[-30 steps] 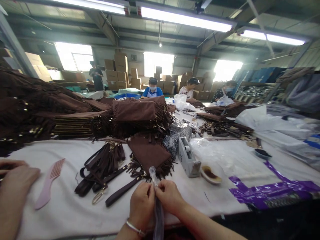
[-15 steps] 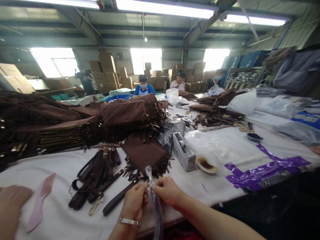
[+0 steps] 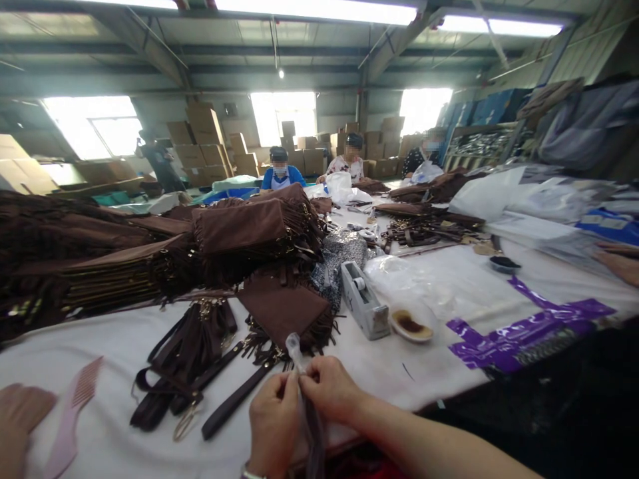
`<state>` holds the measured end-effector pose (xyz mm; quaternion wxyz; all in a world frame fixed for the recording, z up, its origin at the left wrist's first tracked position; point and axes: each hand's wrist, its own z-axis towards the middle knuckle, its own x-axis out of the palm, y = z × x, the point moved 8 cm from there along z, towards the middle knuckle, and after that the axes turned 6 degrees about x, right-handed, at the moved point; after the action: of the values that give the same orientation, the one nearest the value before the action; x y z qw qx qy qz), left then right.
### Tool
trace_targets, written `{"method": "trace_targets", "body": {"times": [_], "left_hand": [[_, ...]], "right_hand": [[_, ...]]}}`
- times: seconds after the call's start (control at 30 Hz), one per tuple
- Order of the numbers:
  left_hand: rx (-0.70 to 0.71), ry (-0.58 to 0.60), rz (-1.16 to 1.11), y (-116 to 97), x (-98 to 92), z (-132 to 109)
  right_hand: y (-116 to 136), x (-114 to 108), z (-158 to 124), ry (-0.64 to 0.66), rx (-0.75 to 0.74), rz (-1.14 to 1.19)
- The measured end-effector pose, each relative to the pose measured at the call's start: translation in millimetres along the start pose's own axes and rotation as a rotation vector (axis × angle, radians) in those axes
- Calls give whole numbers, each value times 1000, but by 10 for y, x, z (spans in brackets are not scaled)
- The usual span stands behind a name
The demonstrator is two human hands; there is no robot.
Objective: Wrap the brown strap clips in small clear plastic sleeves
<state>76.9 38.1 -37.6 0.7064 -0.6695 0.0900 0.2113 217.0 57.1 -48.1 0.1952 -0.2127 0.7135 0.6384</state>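
Observation:
A long, narrow strip of translucent plastic (image 3: 293, 346), twisted at its top end, hangs between my hands at the table's front edge. Its lower length looks dark, as if something is inside; I cannot tell what. My left hand (image 3: 274, 426) pinches it from the left, and my right hand (image 3: 332, 391) pinches it from the right, thumbs close together. Just beyond the strip's tip lies a brown fringed bag (image 3: 284, 299). To the left are a dark wrist strap (image 3: 234, 402) and a bunch of brown straps with gold clasps (image 3: 184, 352).
Left lies a pink comb (image 3: 70, 426) beside another person's hand (image 3: 24, 412); another hand (image 3: 619, 261) is at the right edge. Stacked brown bags (image 3: 239, 229) rise behind. A tape dispenser (image 3: 364, 306), small dish (image 3: 412, 324) and purple plastic (image 3: 529, 332) lie right. Several people sit opposite.
My hands have come slightly closer together on the plastic strip, and my left hand has turned and dropped a little. At the right edge, more of another person's hand shows. The view has shifted slightly.

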Motion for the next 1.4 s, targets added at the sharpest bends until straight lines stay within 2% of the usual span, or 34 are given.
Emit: {"method": "trace_targets", "body": {"times": [0.07,0.13,0.23,0.37,0.53,0.57,0.63,0.73,0.8,0.87,0.97,1.03,1.2,1.3,1.4], "left_hand": [[123,-20,111,-84,-9,-38],[178,-35,162,-112,-8,-67],[213,-41,183,-138,-5,-95],[293,-21,197,-262,27,-144],[408,113,138,-421,145,-191],[385,147,96,-398,156,-176],[249,154,16,-256,124,-112],[-108,94,-122,104,55,-62],[-302,154,-267,254,145,-118],[-412,251,-423,269,286,-204],[-464,313,-601,188,415,-287],[-460,313,-638,166,441,-297],[-398,269,-376,260,396,-268],[-369,275,-275,265,397,-284],[-284,270,-217,205,373,-282]], "right_hand": [[104,-27,-79,-102,-137,-194],[186,-5,-172,-163,-260,-335],[231,58,-290,-173,-370,-383],[175,77,-377,-129,-372,-148],[41,45,-375,-19,-196,269],[20,55,-368,26,-144,378],[-36,115,-356,129,-1,612],[-125,253,-368,252,221,859],[-159,265,-376,244,268,860],[-150,214,-387,219,223,714],[-64,97,-424,204,41,360],[-57,8,-426,178,-28,231],[-300,-151,-205,81,183,329],[-310,-91,-65,114,237,405],[-266,-17,-7,138,230,462]]}}
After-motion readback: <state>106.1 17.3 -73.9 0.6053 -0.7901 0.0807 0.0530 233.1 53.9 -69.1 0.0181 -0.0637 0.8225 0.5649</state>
